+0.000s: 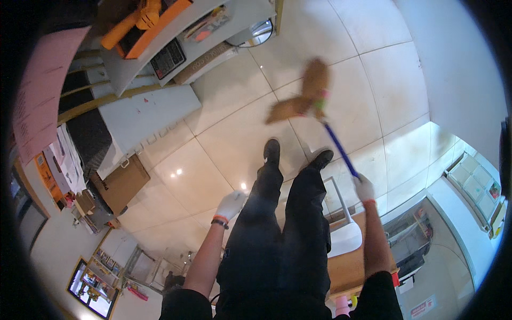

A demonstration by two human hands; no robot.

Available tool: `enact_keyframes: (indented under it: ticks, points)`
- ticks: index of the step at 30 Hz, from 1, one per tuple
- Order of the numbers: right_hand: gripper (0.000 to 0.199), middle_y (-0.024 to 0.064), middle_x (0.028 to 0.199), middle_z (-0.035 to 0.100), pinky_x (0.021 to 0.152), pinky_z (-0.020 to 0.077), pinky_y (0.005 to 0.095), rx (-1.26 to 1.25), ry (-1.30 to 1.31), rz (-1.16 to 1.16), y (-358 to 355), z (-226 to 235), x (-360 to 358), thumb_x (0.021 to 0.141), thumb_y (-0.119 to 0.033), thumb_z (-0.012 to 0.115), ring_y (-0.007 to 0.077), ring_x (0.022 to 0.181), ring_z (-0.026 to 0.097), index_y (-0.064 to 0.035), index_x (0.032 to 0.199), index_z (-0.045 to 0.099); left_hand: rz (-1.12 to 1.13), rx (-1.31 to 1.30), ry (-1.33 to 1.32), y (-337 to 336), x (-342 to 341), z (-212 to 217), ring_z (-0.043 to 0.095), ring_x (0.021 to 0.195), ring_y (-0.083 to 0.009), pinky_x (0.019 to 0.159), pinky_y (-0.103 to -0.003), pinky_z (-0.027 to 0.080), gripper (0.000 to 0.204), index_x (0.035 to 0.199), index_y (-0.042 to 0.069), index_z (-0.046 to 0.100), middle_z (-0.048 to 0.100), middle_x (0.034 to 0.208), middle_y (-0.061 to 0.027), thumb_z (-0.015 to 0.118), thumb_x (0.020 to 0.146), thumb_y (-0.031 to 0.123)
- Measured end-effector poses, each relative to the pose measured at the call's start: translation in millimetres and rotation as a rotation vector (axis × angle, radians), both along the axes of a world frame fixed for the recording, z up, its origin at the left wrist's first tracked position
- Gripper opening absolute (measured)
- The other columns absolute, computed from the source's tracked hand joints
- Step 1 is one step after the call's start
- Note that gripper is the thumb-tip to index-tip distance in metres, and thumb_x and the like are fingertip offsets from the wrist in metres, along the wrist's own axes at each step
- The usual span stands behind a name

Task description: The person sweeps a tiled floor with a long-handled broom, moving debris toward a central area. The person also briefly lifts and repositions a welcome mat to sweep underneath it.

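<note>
At centre right of the frame, my gloved right hand [364,188] is clamped on a blue-handled broom [304,98] over the tiled floor [213,133]. My gloved left hand [230,205] hangs at lower centre, fingers loosely curled, holding nothing.

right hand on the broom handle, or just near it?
Touching. The head view shows the gloved right hand closed around the top end of the broom's blue handle, with no gap; the handle runs straight out of the fist.
</note>
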State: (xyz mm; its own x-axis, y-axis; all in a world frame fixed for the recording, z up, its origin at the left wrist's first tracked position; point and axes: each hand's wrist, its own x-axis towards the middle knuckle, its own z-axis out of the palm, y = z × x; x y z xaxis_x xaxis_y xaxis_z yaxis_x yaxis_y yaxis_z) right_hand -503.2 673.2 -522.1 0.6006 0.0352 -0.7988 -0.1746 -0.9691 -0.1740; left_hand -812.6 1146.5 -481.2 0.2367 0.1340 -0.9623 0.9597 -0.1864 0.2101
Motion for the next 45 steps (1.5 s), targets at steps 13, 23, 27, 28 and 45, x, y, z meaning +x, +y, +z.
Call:
enact_keyframes:
  ticks: [13,23,27,28,45]
  points:
    - [0.034,0.0232,0.084,0.072,0.075,0.0552,0.0575,0.071,0.148,0.132,-7,214,83,0.105,-0.039,0.057,0.0436,0.083,0.073,-0.0163,0.129,0.065,-0.399,0.068,-0.001,-33,10,25,0.071,0.114,-0.0415,0.099,-0.047,0.055,0.044,0.118,-0.001,0.074,0.075,0.119,-0.026,0.058,0.102,0.037]
    - [0.034,0.0189,0.109,0.079,0.084,0.0608,0.051,0.066,0.069,0.17,-241,-1,115,0.095,-0.034,0.061,0.038,0.098,0.077,-0.0127,0.116,0.079,-0.837,0.082,-0.005,-297,217,114,0.073,0.108,-0.0418,0.094,-0.048,0.057,0.038,0.12,0.004,0.074,0.077,0.113,-0.0226,0.055,0.104,0.033]
    - [0.034,0.0199,0.111,0.079,0.091,0.059,0.0523,-0.177,-0.022,-0.165,-504,39,190,0.097,-0.029,0.057,0.0372,0.103,0.077,-0.0121,0.114,0.081,-0.665,-0.045,0.182,-397,316,137,0.069,0.077,-0.0174,0.071,-0.035,0.056,0.034,0.119,0.006,0.073,0.072,0.084,-0.0096,0.058,0.106,0.034]
    - [0.034,0.0199,0.108,0.079,0.087,0.06,0.0513,-0.195,-0.175,-0.219,-527,62,236,0.097,-0.03,0.056,0.0373,0.098,0.078,-0.0121,0.113,0.081,-0.643,-0.025,0.167,-410,349,148,0.067,0.073,-0.0157,0.067,-0.033,0.054,0.032,0.119,0.007,0.073,0.071,0.082,-0.0075,0.057,0.106,0.032]
    - [0.046,0.0265,0.095,0.074,0.079,0.0567,0.0501,0.106,0.332,-1.677,-282,286,-68,0.096,-0.039,0.068,0.0369,0.085,0.074,0.0003,0.119,0.071,-1.762,-0.085,-0.176,-351,746,145,0.075,0.094,-0.0407,0.086,-0.049,0.057,0.048,0.122,-0.003,0.071,0.077,0.1,-0.0243,0.053,0.103,0.038]
